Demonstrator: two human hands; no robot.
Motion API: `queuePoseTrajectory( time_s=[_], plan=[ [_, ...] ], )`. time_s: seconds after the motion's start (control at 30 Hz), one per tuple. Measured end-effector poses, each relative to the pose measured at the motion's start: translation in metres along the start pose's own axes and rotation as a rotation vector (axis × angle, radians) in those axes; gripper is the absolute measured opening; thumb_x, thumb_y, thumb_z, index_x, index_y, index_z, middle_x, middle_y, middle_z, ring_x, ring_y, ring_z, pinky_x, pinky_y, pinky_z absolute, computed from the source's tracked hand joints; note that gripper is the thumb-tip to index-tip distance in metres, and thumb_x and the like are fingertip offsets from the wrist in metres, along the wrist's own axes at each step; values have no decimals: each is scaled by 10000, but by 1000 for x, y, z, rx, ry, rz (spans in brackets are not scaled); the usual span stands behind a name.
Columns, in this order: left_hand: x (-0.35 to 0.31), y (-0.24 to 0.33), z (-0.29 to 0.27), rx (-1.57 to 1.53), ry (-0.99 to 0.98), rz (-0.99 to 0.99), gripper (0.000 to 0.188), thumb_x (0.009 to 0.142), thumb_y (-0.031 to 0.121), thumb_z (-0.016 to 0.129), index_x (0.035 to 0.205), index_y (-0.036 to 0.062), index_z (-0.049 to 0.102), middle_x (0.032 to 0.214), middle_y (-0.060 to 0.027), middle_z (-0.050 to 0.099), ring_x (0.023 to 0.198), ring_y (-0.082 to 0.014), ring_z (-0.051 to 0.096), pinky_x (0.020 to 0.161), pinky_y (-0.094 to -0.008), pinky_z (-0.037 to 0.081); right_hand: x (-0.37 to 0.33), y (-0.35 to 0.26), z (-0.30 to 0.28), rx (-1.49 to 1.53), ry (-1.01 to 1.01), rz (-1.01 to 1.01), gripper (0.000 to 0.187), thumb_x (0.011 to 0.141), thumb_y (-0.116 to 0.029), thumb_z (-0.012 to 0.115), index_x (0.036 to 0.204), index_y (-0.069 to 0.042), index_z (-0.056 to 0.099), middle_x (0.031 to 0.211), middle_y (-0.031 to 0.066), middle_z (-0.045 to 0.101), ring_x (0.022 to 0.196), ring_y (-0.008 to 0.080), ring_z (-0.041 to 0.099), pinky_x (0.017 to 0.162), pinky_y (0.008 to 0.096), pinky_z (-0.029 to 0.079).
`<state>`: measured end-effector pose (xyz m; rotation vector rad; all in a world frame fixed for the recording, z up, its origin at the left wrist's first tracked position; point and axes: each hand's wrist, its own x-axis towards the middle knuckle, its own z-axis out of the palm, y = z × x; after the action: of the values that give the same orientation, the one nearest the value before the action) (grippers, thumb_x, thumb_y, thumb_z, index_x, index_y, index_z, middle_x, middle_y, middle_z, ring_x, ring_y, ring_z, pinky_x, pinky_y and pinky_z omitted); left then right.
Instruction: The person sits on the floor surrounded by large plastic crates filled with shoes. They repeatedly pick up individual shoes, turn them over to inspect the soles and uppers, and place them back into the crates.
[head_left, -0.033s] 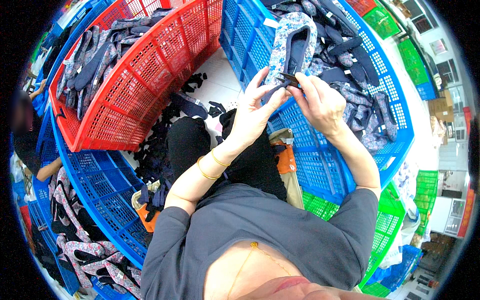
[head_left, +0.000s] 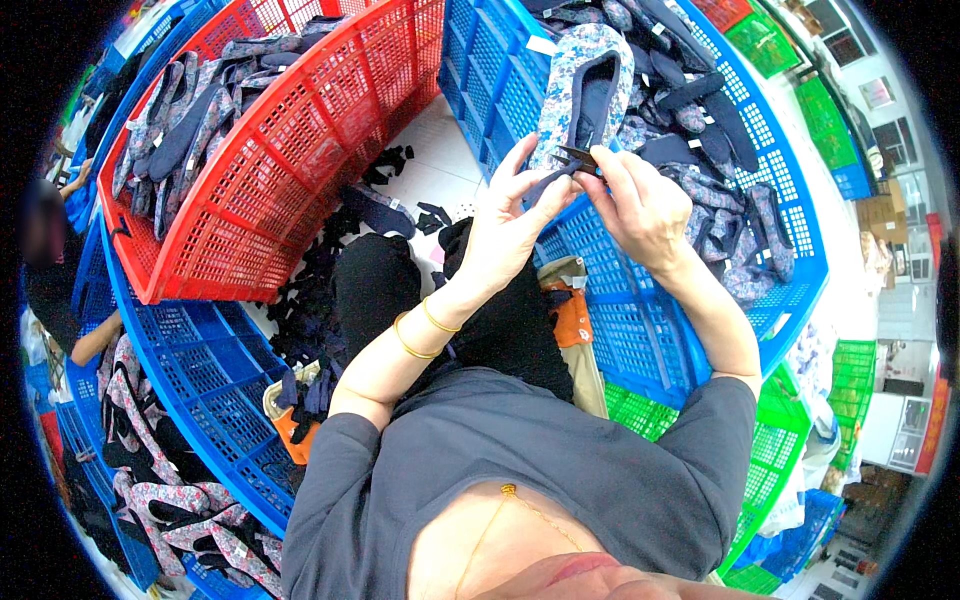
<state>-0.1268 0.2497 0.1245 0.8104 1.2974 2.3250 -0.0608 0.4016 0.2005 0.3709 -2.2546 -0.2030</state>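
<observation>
My left hand (head_left: 508, 228) is closed on the near end of a slipper (head_left: 562, 80) with a blue-and-white floral upper and a dark navy lining. A dark fabric edge lies between its thumb and fingers. Pinched in my right hand (head_left: 645, 212) is a pair of small dark thread snips (head_left: 575, 156), their tips at the slipper's near end, right beside my left fingertips. My fingers partly hide the spot where the snips meet the fabric. The slipper is held over the rim of a blue basket (head_left: 640, 310) heaped with similar slippers (head_left: 715, 225).
On the left, a red basket (head_left: 300, 150) of floral slippers stands on a blue basket (head_left: 190, 350). Dark fabric scraps (head_left: 310, 260) and a loose slipper piece (head_left: 380, 212) litter the floor. Pink floral slippers (head_left: 190, 510) lie lower left, near another person's arm (head_left: 97, 340).
</observation>
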Motion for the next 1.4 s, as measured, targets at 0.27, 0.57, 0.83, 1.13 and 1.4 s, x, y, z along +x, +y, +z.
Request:
queuePoseTrajectory(
  time_s=[0.27,0.57,0.83,1.13,1.4],
  plan=[
    [0,2,2,-25,10,-19,234,938,87,581,1145,-18,606,1502,-125,251,1088,-220,605,944,-347,519,-2,2,-4,35,-75,21,238,818,-174,709,1009,-53,633,835,55,640,663,193,624,533,270,485],
    [1,8,0,-487,98,-94,152,929,112,577,1004,-12,623,1368,-125,448,1096,-198,587,981,-461,503,12,39,-7,1038,-194,759,380,814,-160,762,1123,-27,586,670,-80,434,588,1,361,530,180,275],
    [8,10,-34,-302,160,-247,270,934,236,578,1069,3,589,1279,-125,509,1086,-203,569,977,-414,483,24,16,3,775,-321,456,178,853,-154,705,884,-26,585,660,58,536,574,101,485,531,271,399],
    [46,18,-70,-1033,-308,-386,1130,648,823,552,1396,0,351,1281,-215,523,1106,-350,576,997,-466,452,35,-24,-1,918,-515,-128,278,720,-13,632,990,-73,596,766,86,637,664,279,647,560,351,503],
    [61,62,-108,-241,167,23,411,878,136,673,1227,2,504,1055,-134,657,872,-204,676,743,-331,575,55,27,42,997,-261,770,189,903,-180,659,930,5,643,752,10,611,656,45,537,622,211,447]
  ],
)
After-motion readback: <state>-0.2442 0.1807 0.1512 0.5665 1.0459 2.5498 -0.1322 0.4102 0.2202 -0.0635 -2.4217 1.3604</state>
